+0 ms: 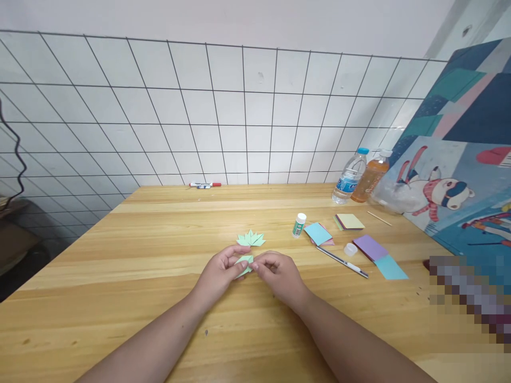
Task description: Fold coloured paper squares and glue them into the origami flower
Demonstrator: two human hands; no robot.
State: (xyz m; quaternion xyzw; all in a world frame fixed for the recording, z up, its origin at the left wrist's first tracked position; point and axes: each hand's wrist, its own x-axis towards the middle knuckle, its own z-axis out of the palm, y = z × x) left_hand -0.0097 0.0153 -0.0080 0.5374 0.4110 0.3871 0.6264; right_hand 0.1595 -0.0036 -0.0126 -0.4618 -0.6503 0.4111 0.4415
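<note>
Both hands on a small folded green paper, center of frame, below the middle.

Left hand: fingers closed on the folded green paper, thumb on its upper face, other fingers mostly hidden behind it. Right hand: thumb and index fingertip brought together at the paper's right edge, pinching it; remaining fingers curled in. Whether the paper touches the wood, can't tell.

Just above the hands, a pointed green paper fan lies on the wooden table, close to the left fingertips.

Right of center: glue stick standing, white cap on. Beside it, a blue square on top of pinkish paper. Cutter knife lies diagonally below that, translucent cap just above the knife. Farther right, a purple sheet overlaps a light blue sheet. Above them, paper stack, pale yellow on top, and a thin stick.

Upper right: blue-capped water bottle next to an orange drink bottle, in front of a printed panel. Red-capped marker at the table's far edge, left of center, by the tiled wall.
</note>
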